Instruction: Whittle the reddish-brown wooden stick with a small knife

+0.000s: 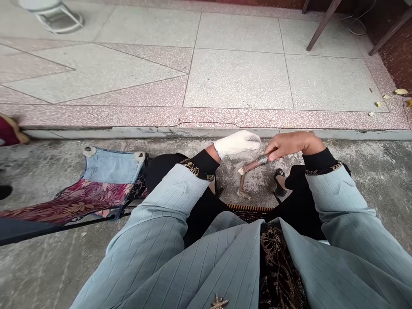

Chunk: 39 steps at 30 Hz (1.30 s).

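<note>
My right hand (287, 144) is bare and closed round the end of a hooked wooden stick (253, 165). Silvery wire (263, 159) is wound about the stick close to my fingers. From its pale far end, a thinner bent arm (242, 185) points back toward me, just above or on the concrete; I cannot tell which. To its left is my left hand (238, 143) in a white knitted glove, apart from the stick. Its fingers are curled and pressed together, and their inner side is hidden, so anything in them does not show.
A folding seat of denim and flowered cloth (109, 165) stands at my left. Ahead runs the raised edge of a tiled floor (225, 132). Farther off are a white stool (58, 17) and dark furniture legs (323, 23). My shoes (280, 182) rest on rough concrete.
</note>
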Tool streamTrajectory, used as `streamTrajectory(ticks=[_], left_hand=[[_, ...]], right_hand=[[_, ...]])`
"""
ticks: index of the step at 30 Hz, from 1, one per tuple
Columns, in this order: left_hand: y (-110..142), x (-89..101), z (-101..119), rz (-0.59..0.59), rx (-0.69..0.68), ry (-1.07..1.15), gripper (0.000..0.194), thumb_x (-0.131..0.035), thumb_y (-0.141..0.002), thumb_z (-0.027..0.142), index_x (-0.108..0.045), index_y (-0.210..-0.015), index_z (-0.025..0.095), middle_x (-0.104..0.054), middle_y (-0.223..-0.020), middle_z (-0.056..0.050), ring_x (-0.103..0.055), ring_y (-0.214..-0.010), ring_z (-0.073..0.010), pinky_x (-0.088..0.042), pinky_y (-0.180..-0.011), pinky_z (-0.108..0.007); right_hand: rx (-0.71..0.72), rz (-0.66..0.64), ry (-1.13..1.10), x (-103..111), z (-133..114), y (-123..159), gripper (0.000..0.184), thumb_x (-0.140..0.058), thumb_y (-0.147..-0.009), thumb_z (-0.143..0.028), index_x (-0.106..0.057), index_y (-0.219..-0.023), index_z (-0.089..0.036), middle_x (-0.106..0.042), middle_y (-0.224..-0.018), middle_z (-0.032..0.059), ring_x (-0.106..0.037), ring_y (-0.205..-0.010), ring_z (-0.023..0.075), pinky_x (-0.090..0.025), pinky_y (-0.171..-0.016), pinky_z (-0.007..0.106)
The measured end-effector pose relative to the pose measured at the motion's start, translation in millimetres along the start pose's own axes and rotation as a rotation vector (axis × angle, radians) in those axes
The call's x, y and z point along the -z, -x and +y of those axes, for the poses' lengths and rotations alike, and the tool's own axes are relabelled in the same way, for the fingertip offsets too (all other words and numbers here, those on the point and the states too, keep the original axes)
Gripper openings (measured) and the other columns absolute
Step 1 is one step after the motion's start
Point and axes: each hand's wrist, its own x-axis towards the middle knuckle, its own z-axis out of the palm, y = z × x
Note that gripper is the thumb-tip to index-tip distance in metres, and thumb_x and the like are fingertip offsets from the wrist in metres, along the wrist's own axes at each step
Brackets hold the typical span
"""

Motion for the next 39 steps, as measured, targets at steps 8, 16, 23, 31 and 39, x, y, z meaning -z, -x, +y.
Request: streamTrajectory(ticks=[8,16,23,31,39], left_hand=[[-6,2.0,-10,0.205,-0.028,0.464,0.033,-0.059,-0.089,0.049,-0.054,-0.082,0.017,-0.033,-0.052,0.009,-0.021,-0.043,-0.0050,-0.019,-0.045,-0.023],[-2,-1.0,-8,0.121,-0.006,-0.017,0.027,-0.057,-0.086,0.040,-0.063,-0.081,0.014,-0.056,-0.069,0.001,-0.043,-0.058,-0.0079,-0.032,-0.056,-0.022],[-4,1.3,-8,0.082,-0.044,-0.258,0.032,-0.053,-0.085,0.043,-0.066,-0.081,0.014,-0.058,-0.074,0.000,-0.049,-0.067,-0.0119,-0.036,-0.064,-0.024],[-1,13.5,-7,0.110,-0.024,-0.298,0.029,-0.057,-0.084,0.040,-0.065,-0.078,0.014,-0.054,-0.066,0.003,-0.044,-0.061,-0.0098,-0.032,-0.060,-0.022],[-2,9.2,-10,0.153,-0.024,0.256,0.034,-0.058,-0.090,0.046,-0.060,-0.080,0.014,-0.040,-0.053,0.006,-0.033,-0.046,-0.0065,-0.028,-0.049,-0.021]], right_hand=[[0.153,0.648,-0.264,5,-3,3,0.034,-0.064,-0.086,-0.049,-0.059,-0.074,-0.017,-0.051,-0.059,-0.0037,-0.040,-0.050,0.0071,-0.031,-0.051,0.023],[-0.305,1.129,0.182,19,24,-10,0.034,-0.060,-0.090,-0.048,-0.068,-0.081,-0.016,-0.064,-0.072,0.0065,-0.055,-0.068,0.0171,-0.034,-0.061,0.029],[-0.626,0.794,0.542,10,13,-18,0.034,-0.059,-0.091,-0.044,-0.076,-0.101,-0.017,-0.072,-0.099,0.0168,-0.063,-0.089,0.0278,-0.040,-0.072,0.034],[-0.389,0.173,0.405,-2,4,-25,0.015,-0.072,-0.082,-0.033,-0.075,-0.078,-0.019,-0.065,-0.070,0.0052,-0.058,-0.069,0.0188,-0.035,-0.063,0.031],[0.187,0.604,-0.274,10,8,15,0.029,-0.069,-0.083,-0.047,-0.070,-0.082,-0.018,-0.058,-0.068,-0.0018,-0.047,-0.059,0.0092,-0.036,-0.058,0.024]])
